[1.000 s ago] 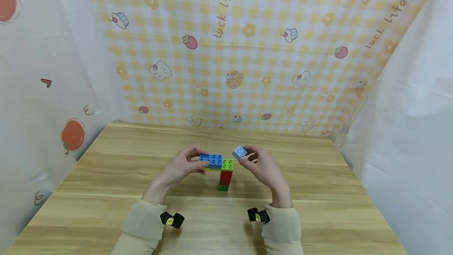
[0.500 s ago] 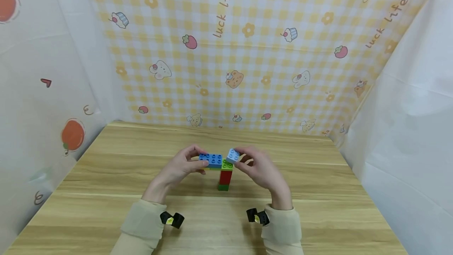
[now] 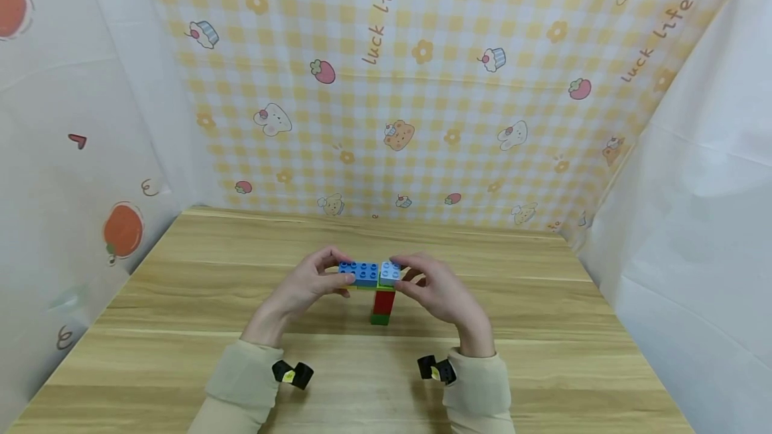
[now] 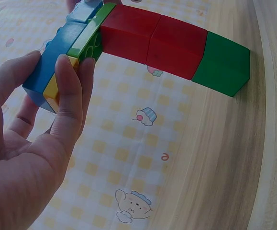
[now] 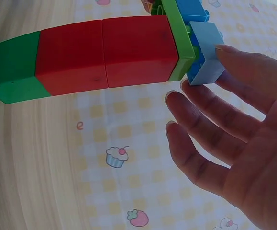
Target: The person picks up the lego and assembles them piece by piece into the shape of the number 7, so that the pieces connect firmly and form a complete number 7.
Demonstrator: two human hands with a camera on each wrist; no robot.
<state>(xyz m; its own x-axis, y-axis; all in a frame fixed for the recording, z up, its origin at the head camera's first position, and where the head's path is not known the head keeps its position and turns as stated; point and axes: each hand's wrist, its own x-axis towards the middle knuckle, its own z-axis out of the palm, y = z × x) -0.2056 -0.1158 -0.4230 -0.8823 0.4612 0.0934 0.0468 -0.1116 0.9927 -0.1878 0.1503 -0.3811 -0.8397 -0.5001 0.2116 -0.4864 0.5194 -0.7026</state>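
My left hand (image 3: 310,286) grips a long blue brick (image 3: 365,274) and a yellow piece (image 4: 52,92) beneath it, thumb in front. Both sit at one end of a lime green plate (image 5: 179,48). This plate tops a column of two red bricks (image 5: 138,52) over a dark green brick (image 5: 14,67), which stands on the table. With thumb and fingers, my right hand (image 3: 440,290) pinches a small light blue brick (image 3: 389,273) over the plate's other end, beside the blue brick. In the right wrist view it tilts slightly, a gap showing under one side.
The wooden table (image 3: 531,300) spreads around the bricks. Behind it hangs a yellow checked cloth (image 3: 356,99) with printed cartoons. White sheets (image 3: 687,206) close in the sides. Each wrist carries a black camera (image 3: 292,375).
My right hand has brought the light blue brick left and down onto the free studs of the lime green plate, turning it in line. The left hand has kept its grip.
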